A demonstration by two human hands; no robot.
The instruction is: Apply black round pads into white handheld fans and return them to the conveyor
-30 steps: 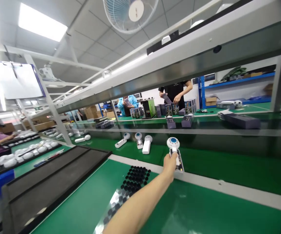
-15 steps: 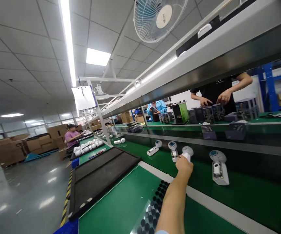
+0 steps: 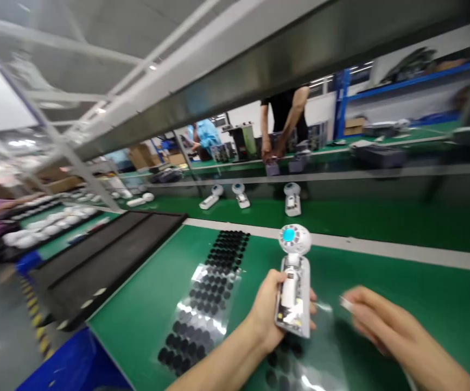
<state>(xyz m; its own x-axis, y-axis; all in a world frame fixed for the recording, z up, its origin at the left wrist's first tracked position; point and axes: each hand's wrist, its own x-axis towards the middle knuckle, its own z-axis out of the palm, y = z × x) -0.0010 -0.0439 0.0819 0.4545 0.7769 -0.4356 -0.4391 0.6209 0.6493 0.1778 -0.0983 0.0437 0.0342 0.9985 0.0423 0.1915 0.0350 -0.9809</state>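
moved off the green belt (image 3: 381, 222), a white device (image 3: 294, 296) is now clamped in the left hand (image 3: 266, 310); the right hand (image 3: 385, 320) pinches a small white piece (image 3: 345, 304).

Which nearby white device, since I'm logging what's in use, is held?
The white device in the left hand, its head disc bright cyan, above the green table. The three other near ones lie unheld beyond the pale strip.

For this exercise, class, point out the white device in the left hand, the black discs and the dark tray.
White device (image 3: 294, 293): head view, middle of its body.
Black discs (image 3: 210, 295): head view, middle of the group.
Dark tray (image 3: 115, 266): head view, its flat surface.
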